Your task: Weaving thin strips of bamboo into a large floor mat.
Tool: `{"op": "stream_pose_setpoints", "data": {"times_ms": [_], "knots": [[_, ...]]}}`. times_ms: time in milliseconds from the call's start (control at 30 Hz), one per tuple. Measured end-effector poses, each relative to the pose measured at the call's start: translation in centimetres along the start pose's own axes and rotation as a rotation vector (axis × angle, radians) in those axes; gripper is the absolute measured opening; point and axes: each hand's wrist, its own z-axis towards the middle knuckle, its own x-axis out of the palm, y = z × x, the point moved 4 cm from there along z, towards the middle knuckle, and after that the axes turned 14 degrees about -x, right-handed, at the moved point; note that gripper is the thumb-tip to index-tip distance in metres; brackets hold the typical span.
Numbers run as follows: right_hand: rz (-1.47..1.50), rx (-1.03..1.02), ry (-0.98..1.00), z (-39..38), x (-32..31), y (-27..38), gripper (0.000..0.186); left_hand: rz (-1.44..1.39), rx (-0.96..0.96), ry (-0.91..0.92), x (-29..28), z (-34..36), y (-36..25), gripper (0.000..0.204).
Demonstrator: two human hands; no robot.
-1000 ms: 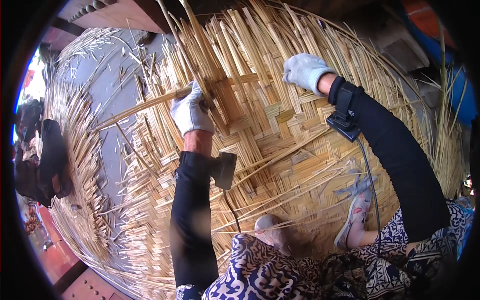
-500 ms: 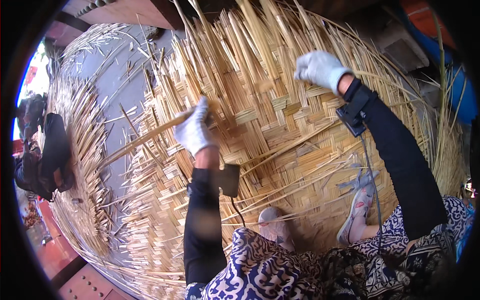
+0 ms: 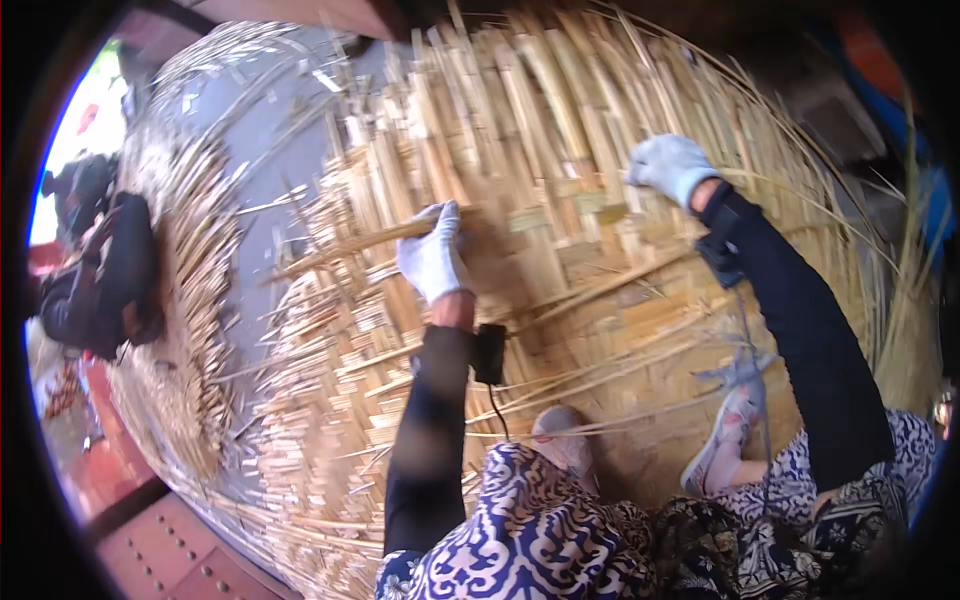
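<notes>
A large woven mat of flat straw-coloured strips [image 3: 610, 300] lies under me, its far strips loose and standing up. My left hand [image 3: 433, 255], in a white glove, is closed on one long horizontal strip [image 3: 350, 243] that sticks out to the left. My right hand [image 3: 670, 165], also gloved, is closed around strips at the mat's upper right. Both forearms wear black sleeves with a small black device strapped near each wrist. My feet in sandals [image 3: 725, 445] rest on the woven part.
A bare grey floor [image 3: 270, 150] shows beyond the mat at upper left. More loose strips [image 3: 190, 330] lie in a band along the left. A dark-clothed person [image 3: 105, 275] crouches at the far left edge. A reddish metal surface [image 3: 170, 550] runs along the lower left.
The view has shifted and blurred slightly. My left hand has slid a little right and down along the horizontal strip; my right hand moved slightly right and lower over the upper strips.
</notes>
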Motion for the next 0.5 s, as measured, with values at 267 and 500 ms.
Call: {"op": "stream_pose_setpoints", "data": {"times_ms": [267, 500], "knots": [[0.370, -0.483, -0.309, 7.2, 0.1, 15.8, 0.024, -0.293, -0.040, -0.107, -7.4, 1.4, -3.7, 0.016], [0.113, -0.348, 0.124, 9.1, 0.0, 19.5, 0.020, -0.161, 0.029, 0.238, -4.6, 2.4, -6.6, 0.033]]}}
